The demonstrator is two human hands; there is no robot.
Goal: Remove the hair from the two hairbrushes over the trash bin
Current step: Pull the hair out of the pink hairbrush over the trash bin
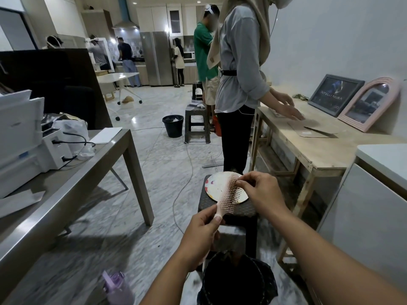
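My left hand (202, 234) grips the handle of a pink hairbrush (230, 195), held bristles up in front of me. Fingers of my right hand (259, 194) pinch at the bristles near the brush's head. Whether hair sits between those fingertips is too small to tell. A black lined trash bin (237, 280) stands on the floor below my hands, slightly nearer to me than the brush. Behind the brush, a round plate (214, 186) with coloured spots lies on a dark woven stool (231, 212). A second hairbrush is not visible.
A grey table (72, 186) with a printer is at left. A wooden bench (308, 148) runs along the right wall, where a person in a grey top (240, 69) stands working. A purple bottle (116, 287) sits bottom left. Cables cross the floor.
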